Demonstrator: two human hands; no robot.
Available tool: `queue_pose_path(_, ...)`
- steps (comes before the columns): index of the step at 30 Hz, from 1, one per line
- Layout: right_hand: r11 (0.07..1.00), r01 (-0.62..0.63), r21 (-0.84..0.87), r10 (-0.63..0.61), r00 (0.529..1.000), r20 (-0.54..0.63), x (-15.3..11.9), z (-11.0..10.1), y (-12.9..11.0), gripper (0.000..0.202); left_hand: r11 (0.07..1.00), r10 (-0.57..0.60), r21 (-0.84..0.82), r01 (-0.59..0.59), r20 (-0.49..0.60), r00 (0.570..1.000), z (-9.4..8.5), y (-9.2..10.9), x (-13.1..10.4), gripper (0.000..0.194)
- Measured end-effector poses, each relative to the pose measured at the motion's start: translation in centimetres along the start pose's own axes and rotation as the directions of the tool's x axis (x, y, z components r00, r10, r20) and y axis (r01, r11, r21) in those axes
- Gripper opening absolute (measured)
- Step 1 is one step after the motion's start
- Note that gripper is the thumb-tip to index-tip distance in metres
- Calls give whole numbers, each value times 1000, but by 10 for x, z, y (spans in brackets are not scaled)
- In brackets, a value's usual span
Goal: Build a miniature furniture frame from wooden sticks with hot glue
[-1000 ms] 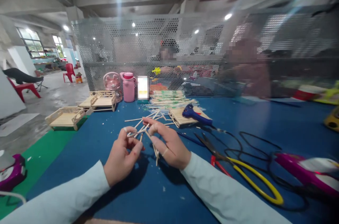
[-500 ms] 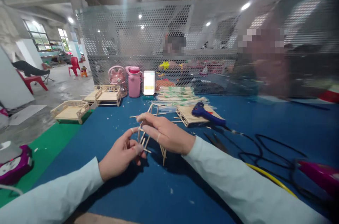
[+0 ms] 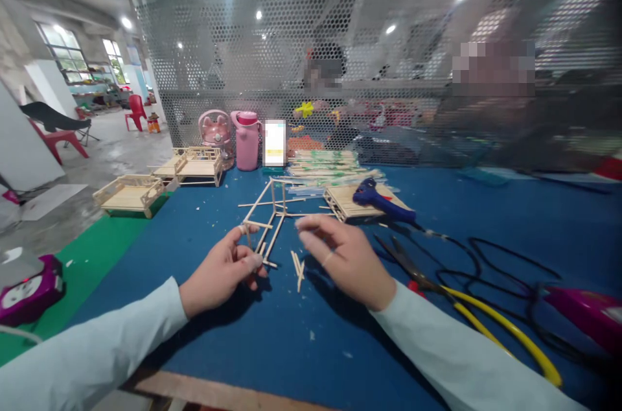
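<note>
Frame (image 3: pixel 257 224): how complete is it, and how do the fingers stand?

One frame, pinched between left hand (image 3: pixel 221 271) thumb and fingers and reaching beyond them. Several sticks are joined at corners; the sides look bare, so it appears part-built. Right hand (image 3: pixel 345 258) fingers, beside it, curl loosely away from the thumb, nothing visible between.

And the counts?

Short sticks (image 3: pixel 296 266): about three, unattached, between both hands' fingers. Glue gun (image 3: pixel 383 203): one, beyond the right fingers, on one panel (image 3: pixel 343 200). Shears (image 3: pixel 418 276): one pair, right of those fingers. Models (image 3: pixel 129 196): at least two, beyond and left of the left fingers.
</note>
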State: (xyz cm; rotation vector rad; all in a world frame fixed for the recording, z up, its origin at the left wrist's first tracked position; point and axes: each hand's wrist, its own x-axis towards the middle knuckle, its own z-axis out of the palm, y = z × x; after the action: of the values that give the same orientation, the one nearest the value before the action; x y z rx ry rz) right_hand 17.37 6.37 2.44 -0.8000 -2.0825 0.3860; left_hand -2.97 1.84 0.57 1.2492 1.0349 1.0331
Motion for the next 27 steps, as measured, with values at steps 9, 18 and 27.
queue_pose_path(9, 904, 395, -164, -339, 895, 288, -13, 27, -8, 28, 999, 10, -33, -8, 69, 998, 4, -10, -3, 46)
queue_pose_path(18, 875, 430, -222, -350, 879, 325, -7, 25, -12, 26, 1000, 3, 21, -4, 69, 998, 8, -7, -11, 39)
queue_pose_path(27, 985, 151, -82, -137, 979, 152, -8, -11, -7, 17, 805, 234, 575, -144, -86, 969, -6, -7, -23, 23)
